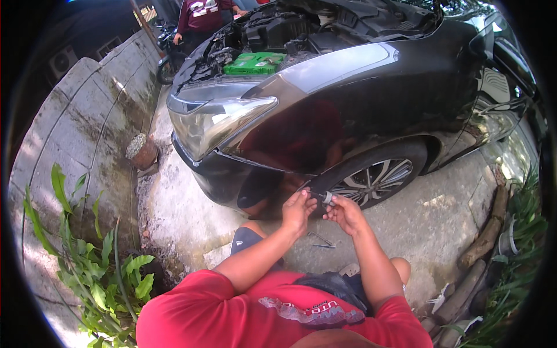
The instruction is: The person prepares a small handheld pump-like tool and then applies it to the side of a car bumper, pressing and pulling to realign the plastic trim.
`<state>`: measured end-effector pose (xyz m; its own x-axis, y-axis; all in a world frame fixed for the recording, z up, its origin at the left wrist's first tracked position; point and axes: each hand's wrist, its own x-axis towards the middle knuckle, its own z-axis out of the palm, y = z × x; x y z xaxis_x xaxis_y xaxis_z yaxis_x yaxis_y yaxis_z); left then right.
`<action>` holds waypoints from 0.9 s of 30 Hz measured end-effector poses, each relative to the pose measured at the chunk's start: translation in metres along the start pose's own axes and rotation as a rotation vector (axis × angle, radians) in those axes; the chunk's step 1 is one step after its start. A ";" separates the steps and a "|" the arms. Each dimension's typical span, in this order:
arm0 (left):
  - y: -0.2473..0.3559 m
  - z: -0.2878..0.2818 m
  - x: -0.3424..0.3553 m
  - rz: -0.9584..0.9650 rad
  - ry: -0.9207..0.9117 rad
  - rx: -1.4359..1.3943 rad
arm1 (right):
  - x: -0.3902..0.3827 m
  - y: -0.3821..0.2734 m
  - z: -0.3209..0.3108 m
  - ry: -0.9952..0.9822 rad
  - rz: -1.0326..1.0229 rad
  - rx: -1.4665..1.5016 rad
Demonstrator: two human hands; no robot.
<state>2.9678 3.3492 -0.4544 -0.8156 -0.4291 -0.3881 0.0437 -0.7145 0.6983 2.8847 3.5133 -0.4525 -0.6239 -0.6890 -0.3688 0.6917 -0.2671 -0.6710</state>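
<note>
In front of the dark car's front wheel (374,182), both my hands are raised close together. Between them is a small black part with a light grey cylindrical end (328,198); its exact kind is too small to tell. The fingers of my right hand (346,215) pinch the grey end. My left hand (297,210) has its fingertips closed at the part's dark other end. A thin metal tool (321,240) lies on the concrete below my hands.
The car's hood is up, with a green box-shaped object (254,63) at the front of the engine bay. A concrete wall (87,110) and leafy plants (98,278) stand left. Logs (484,232) lie right. Another person (200,16) stands beyond the car near a motorcycle (166,58).
</note>
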 end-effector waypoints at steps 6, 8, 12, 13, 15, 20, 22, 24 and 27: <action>0.008 -0.008 -0.011 -0.133 -0.107 0.104 | -0.004 -0.001 -0.002 -0.013 -0.013 0.002; 0.011 -0.006 -0.020 -0.184 -0.203 0.144 | -0.008 -0.003 -0.004 -0.039 -0.012 -0.035; 0.000 -0.031 -0.038 -0.216 -0.266 0.227 | -0.015 0.012 0.015 -0.121 0.131 -0.297; -0.001 -0.034 -0.038 -0.201 -0.248 0.247 | -0.014 0.013 0.021 -0.143 0.156 -0.427; 0.001 -0.049 -0.044 -0.156 -0.223 0.314 | -0.017 0.023 0.025 -0.231 0.182 -0.651; 0.027 -0.057 -0.082 0.036 -0.169 0.215 | -0.010 0.033 0.027 -0.226 0.164 -0.686; 0.056 -0.058 -0.099 0.055 -0.252 0.263 | 0.003 0.030 0.033 -0.054 0.102 -0.502; 0.092 -0.053 -0.109 0.190 -0.357 0.339 | 0.015 0.022 0.047 0.034 0.077 -0.371; 0.166 -0.021 -0.103 0.662 -0.455 0.557 | 0.036 0.020 0.061 0.076 0.057 -0.314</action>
<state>3.0708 3.2633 -0.3114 -0.8741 -0.3119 0.3722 0.3895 0.0074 0.9210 2.8982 3.4419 -0.4393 -0.6211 -0.6412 -0.4506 0.5874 -0.0002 -0.8093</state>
